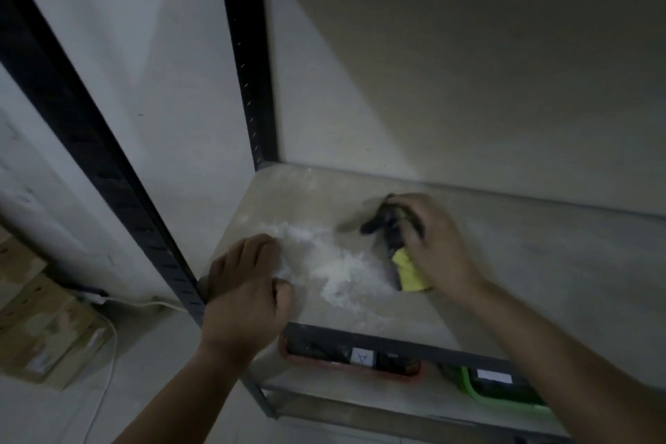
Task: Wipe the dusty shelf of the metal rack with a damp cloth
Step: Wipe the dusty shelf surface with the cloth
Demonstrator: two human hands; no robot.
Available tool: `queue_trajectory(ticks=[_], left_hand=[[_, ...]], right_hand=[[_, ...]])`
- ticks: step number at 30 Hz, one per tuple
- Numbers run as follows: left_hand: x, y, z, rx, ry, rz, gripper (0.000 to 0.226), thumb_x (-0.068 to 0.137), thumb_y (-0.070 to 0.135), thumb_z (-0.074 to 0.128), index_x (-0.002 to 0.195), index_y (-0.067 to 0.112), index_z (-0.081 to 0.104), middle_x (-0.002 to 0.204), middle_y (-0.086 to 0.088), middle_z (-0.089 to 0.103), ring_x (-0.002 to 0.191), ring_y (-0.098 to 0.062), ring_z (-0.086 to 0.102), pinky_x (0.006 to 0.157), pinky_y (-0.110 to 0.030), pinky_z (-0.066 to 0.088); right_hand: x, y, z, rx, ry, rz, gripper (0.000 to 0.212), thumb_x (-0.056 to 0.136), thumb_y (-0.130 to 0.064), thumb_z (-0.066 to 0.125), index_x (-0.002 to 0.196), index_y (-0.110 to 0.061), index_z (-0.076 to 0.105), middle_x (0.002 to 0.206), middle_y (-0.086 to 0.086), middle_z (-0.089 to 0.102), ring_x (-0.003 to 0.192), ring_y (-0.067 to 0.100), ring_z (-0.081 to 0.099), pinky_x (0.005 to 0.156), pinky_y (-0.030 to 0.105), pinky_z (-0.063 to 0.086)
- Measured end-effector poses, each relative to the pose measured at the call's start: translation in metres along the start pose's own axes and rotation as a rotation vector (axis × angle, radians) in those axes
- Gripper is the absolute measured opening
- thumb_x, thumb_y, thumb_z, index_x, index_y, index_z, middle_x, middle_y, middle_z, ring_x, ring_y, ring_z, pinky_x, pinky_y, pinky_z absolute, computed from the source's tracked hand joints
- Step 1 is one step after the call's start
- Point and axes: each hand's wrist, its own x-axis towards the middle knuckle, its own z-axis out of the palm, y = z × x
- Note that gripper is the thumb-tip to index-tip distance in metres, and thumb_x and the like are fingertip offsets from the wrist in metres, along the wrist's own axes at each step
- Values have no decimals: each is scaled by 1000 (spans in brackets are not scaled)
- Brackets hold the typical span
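As the right hand point(441, 245) grips a bottle point(408, 272), one label point(361, 357) reads "A".

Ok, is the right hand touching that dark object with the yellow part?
Touching. In the head view the right hand curls its fingers round the dark object; the yellow part sticks out below the palm.

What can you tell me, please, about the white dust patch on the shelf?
The dust patch is a white, powdery heap, thickest in its middle and thinning into faint streaks toward the front edge. It lies on the left part of the pale shelf, between the two hands. The left hand rests at its left edge; the yellow cloth held in the right hand is near its right edge.
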Motion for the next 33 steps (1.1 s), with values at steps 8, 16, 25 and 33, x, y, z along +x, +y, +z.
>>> queue_trajectory(ticks=[8, 16, 25, 33], left_hand=[[-24, 0, -24, -389, -37, 134, 37, 89, 28, 61, 124, 17, 57, 130, 7, 54, 122, -13, 53, 105, -15, 36], [-56, -42, -87, -616, 385, -359, 39, 80, 55, 65, 106, 34, 43, 107, -1, 51, 96, -23, 55, 81, -37, 49], [29, -23, -124, -933, 281, -269, 25, 80, 3, 58, 68, 15, 40, 65, -15, 36, 53, -13, 41, 49, -22, 37], [32, -16, -112, -994, 424, -283, 21, 74, 8, 53, 69, 20, 37, 62, 2, 36, 51, -6, 37, 49, -20, 33]], right_hand=[[-82, 68, -73, -480, -107, 341, 63, 87, -53, 36, 130, -12, 56, 134, 16, 52, 116, 38, 52, 99, 51, 43], [-94, 23, -26, -566, 65, 277, 55, 85, -47, 38, 120, -9, 56, 115, 22, 56, 95, 39, 55, 84, 46, 48], [-55, -83, 69, -433, -28, 75, 38, 90, -29, 51, 127, -20, 56, 121, 9, 53, 104, 30, 52, 86, 37, 43], [-69, 1, -25, -534, -15, 345, 52, 82, -48, 36, 122, -21, 54, 124, 11, 48, 102, 34, 54, 88, 43, 49]])
